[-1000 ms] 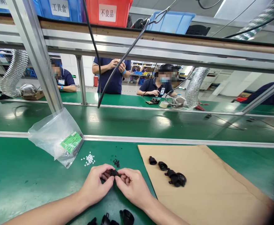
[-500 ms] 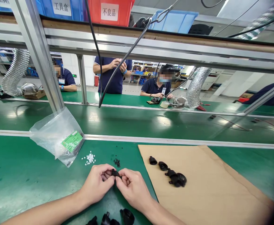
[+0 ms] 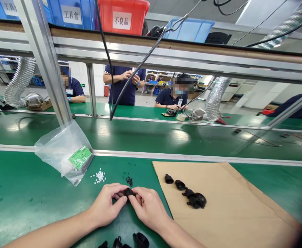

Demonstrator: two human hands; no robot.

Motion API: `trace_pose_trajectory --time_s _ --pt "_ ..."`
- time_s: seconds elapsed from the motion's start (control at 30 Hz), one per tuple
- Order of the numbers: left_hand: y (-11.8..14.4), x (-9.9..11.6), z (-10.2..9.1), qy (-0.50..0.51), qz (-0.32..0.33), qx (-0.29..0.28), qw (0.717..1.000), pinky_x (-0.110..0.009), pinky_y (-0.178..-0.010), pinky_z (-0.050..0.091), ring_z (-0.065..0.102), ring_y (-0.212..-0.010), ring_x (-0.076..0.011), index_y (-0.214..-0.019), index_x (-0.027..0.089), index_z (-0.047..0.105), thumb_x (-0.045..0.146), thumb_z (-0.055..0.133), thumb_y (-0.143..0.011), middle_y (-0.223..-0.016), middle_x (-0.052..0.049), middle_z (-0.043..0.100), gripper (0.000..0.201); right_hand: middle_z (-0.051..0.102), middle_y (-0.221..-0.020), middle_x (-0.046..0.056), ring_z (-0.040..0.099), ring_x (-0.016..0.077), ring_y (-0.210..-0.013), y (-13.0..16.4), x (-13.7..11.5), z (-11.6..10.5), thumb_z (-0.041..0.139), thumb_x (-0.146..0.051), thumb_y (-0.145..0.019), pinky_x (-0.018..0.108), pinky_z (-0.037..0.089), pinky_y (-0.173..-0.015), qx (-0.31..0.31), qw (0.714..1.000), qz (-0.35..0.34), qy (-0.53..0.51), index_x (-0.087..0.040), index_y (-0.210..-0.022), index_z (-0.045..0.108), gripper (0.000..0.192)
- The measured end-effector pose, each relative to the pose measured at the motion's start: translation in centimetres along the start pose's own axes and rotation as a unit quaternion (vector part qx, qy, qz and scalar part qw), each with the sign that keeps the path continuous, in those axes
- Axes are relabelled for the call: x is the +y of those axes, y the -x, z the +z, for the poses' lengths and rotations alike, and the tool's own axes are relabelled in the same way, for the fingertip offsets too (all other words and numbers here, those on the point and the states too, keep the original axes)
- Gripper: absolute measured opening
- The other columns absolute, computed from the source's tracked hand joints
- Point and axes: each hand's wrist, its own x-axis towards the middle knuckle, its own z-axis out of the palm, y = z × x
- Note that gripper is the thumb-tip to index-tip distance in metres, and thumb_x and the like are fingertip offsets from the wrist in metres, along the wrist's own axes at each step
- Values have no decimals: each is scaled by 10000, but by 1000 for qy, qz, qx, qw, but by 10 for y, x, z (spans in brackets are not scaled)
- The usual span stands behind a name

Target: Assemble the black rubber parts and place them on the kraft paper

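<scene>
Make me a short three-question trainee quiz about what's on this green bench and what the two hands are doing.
1. True or false: both hands pinch one small black plastic part between them.
2. What lies on the brown cardboard sheet? A) white pellets B) a row of black plastic parts C) a red bin
3. Fill in: the clear plastic bag carries a ____ label.

Key
1. True: left hand and right hand meet on it.
2. B
3. green

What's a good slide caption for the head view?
Both hands pinch a small black part over the green bench.
</scene>
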Motion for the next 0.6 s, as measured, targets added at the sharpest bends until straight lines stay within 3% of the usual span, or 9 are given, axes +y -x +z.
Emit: trace_pose_trajectory --time_s 0.2,0.37,0.47,0.6 --pt "3 2 -2 -50 20 -18 998 -267 -719 547 688 -791 -185 -1146 196 778 162 618 -929 -905 -63 734 272 432 -566 -51 422 132 -520 6 -3 2 487 -295 -1000 286 235 -559 -6 1000 3 26 -220 -674 438 338" --pt "0 3 -6 -79 40 -30 996 -281 -768 559 700 -871 -194 -1300 231 675 193 602 -952 -1075 -79 752 358 573 -624 -22 573 172 -597 0 14 -23 501 -307 -1017 277 309 -595 -11 995 13 99 -223 -824 631 247" --pt "-16 7 -35 -164 55 11 985 -295 -805 548 694 -952 -210 -1193 219 693 205 536 -988 -1112 -88 742 259 693 -749 30 661 220 -672 -3 31 -55 511 -287 -1028 284 315 -584 10 971 106 214 -217 -932 684 210" --pt "-39 6 -98 -338 28 31 940 -345 -863 533 687 -1001 -248 -1023 190 727 131 478 -955 -1081 -100 753 265 751 -863 84 729 280 -770 0 52 -93 514 -263 -1042 284 309 -550 -12 916 254 311 -209 -913 701 233"
